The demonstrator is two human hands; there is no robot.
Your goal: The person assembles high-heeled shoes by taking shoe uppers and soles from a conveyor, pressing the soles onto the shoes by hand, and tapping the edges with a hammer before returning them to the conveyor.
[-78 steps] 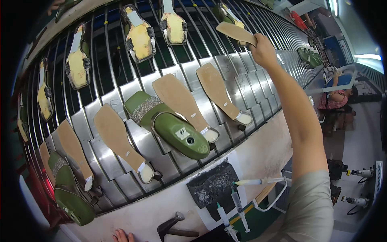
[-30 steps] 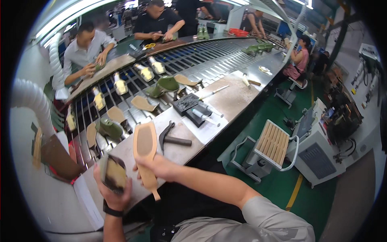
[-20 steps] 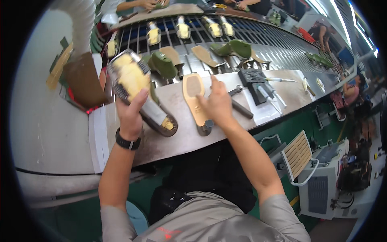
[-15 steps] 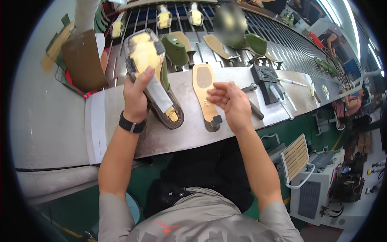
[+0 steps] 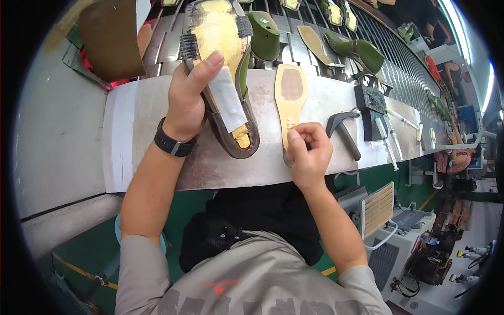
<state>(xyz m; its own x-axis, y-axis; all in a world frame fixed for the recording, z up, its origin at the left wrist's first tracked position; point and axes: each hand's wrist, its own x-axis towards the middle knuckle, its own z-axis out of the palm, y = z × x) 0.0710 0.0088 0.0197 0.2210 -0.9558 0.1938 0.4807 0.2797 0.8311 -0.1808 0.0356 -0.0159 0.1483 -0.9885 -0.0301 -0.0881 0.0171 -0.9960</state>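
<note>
My left hand (image 5: 189, 102) grips an unfinished brown shoe (image 5: 251, 142), tilted with its underside up. Its bottom is yellow, with rough dark edges at the wide end. A white strip (image 5: 227, 100) runs along the narrower half, my thumb by its upper end. A tan sole (image 5: 290, 84) with a brown oval patch lies on the metal worktop. Over the sole's narrow end is my right hand (image 5: 311, 152), its fingers curled and closed; whatever they hold is hidden. Just right of that hand lies a hammer (image 5: 346, 139).
A black block (image 5: 370, 100) and several syringes (image 5: 387, 142) sit right of the hammer. Behind the worktop (image 5: 152, 163), green shoe lasts (image 5: 264, 37) and another tan insole (image 5: 313, 44) rest on a roller conveyor. A brown panel (image 5: 110, 42) stands at left. A person works far right.
My right hand has gone from loosely spread fingers beside the sole to curled fingers over its narrow end. My left hand still holds the shoe. The whole view has shifted.
</note>
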